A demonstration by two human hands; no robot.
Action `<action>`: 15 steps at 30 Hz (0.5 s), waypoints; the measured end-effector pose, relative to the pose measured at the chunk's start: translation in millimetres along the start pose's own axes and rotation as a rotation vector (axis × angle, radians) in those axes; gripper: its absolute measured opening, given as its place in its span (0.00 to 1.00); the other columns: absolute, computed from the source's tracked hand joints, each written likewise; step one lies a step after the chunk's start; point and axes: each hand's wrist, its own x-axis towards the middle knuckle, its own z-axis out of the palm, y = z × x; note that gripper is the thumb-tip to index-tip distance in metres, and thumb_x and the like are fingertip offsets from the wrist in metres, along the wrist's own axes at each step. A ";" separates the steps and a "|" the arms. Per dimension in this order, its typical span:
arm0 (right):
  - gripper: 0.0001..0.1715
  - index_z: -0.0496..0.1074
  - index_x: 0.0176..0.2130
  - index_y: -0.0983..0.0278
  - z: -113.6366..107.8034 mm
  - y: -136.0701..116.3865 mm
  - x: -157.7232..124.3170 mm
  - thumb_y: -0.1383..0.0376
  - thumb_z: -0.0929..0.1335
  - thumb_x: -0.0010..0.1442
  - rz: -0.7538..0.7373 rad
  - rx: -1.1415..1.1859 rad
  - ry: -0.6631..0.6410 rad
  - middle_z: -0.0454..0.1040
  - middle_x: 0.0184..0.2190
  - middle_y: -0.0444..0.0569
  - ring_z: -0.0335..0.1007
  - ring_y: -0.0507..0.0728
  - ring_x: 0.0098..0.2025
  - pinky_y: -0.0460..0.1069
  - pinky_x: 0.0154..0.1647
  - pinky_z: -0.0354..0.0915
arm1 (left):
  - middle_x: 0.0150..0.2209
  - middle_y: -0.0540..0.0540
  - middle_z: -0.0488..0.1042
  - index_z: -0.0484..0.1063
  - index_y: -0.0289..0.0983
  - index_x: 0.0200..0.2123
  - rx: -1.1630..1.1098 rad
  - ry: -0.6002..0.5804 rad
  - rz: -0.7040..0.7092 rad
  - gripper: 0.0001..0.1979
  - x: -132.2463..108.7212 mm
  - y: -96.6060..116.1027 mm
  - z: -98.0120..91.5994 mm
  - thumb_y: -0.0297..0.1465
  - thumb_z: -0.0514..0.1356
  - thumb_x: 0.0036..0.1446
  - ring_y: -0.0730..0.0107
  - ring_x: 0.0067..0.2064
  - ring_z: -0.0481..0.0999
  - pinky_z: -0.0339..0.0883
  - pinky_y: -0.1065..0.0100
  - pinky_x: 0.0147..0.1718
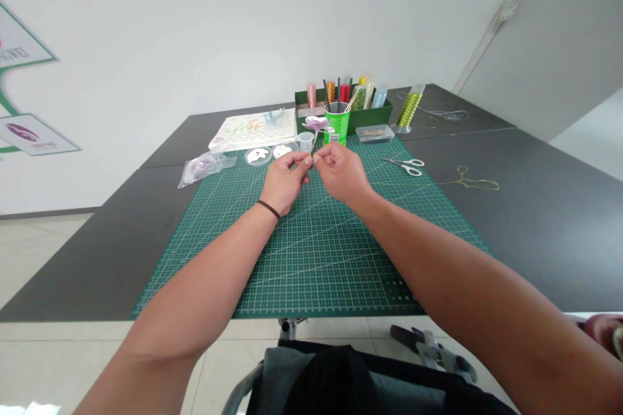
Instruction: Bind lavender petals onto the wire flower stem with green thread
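A small lilac fabric flower (pixel 317 123) stands upright on a thin stem (pixel 313 146), its head above my hands. My left hand (pixel 286 181) pinches the lower stem between thumb and fingers. My right hand (pixel 343 173) is beside it, with its fingertips also closed on the stem. Both hands are raised a little above the green cutting mat (pixel 311 266). A dark band circles my left wrist (pixel 268 209). The part of the stem inside my fingers is hidden.
Beyond my hands are a green cup of tools (pixel 337 124), a green box of supplies (pixel 343 115) and a paper sheet (pixel 253 130). Steel scissors (pixel 406 166), a green wire spool (pixel 407 109), loose wire (pixel 471 180) and a plastic bag (pixel 204 168) lie around the mat.
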 end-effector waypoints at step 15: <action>0.11 0.67 0.30 0.58 -2.4 -1.7 1.3 0.67 0.68 0.65 0.023 0.011 -0.014 0.58 0.18 0.36 0.54 0.52 0.24 0.52 0.30 0.52 | 0.31 0.49 0.79 0.82 0.37 0.43 0.022 -0.024 0.014 0.05 0.5 -0.5 -0.3 0.28 0.68 0.64 0.74 0.29 0.75 0.64 0.72 0.26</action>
